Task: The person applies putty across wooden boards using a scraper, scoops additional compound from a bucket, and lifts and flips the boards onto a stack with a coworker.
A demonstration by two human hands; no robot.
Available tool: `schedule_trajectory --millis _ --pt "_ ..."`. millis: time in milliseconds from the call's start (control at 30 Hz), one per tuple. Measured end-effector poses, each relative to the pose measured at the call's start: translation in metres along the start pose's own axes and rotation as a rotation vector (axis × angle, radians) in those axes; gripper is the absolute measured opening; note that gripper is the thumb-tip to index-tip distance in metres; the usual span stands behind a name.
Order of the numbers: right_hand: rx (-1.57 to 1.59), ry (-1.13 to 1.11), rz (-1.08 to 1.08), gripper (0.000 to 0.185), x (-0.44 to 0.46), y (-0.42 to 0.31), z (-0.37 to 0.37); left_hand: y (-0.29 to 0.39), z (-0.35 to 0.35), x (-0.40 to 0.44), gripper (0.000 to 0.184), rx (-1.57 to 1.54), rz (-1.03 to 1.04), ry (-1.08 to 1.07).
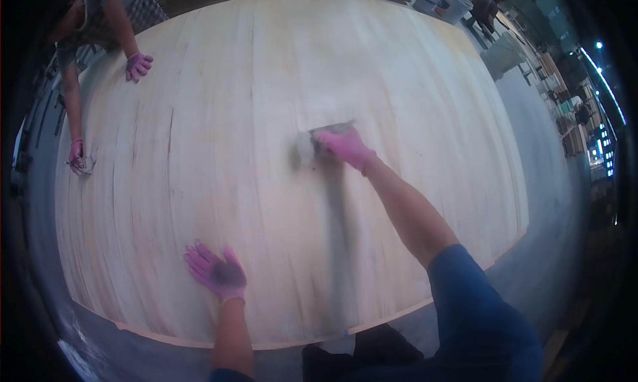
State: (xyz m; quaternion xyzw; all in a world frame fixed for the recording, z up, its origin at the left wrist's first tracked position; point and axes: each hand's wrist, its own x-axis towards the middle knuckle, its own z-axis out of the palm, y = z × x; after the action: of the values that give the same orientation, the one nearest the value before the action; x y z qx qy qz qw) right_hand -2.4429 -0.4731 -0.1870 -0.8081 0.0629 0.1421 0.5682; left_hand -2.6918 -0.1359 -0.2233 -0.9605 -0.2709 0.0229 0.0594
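A large pale wooden panel (266, 202) with streaked grain fills most of the view. My right hand (347, 149), in a pink glove, is closed round a flat scraper (332, 127) near the panel's middle. A whitish patch of filler (306, 149), blurred, lies at the scraper's left end. Nearer the front edge, my left hand (218, 272), also pink-gloved with a dark smudge, rests on the panel with its fingers spread and holds nothing.
At the upper left a co-worker (116, 13) leans over the panel, one gloved hand spread on it, the other holding a small tool (86, 164). Buckets (454, 6) stand beyond the far right edge. Another person (486, 10) is farther back.
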Motion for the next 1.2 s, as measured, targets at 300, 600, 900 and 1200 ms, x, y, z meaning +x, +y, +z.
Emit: schedule_trajectory --millis 300,600,900,1200 --pt "-0.904 -0.094 -0.419 0.024 -0.147 0.01 0.033 0.001 -0.013 -0.06 0.077 -0.034 -0.004 0.012" --pt "-0.814 0.164 -0.424 0.031 -0.362 0.097 0.065 -0.216 0.044 -0.027 0.066 -0.03 0.395 0.243" --pt "-0.823 -0.022 -0.358 0.036 -0.442 0.094 0.091 -0.293 0.055 -0.045 0.061 0.11 0.32 0.221" --pt "-0.837 0.12 -0.233 0.045 -0.559 0.092 0.222 -0.302 0.069 -0.05 0.061 0.074 0.31 0.25"
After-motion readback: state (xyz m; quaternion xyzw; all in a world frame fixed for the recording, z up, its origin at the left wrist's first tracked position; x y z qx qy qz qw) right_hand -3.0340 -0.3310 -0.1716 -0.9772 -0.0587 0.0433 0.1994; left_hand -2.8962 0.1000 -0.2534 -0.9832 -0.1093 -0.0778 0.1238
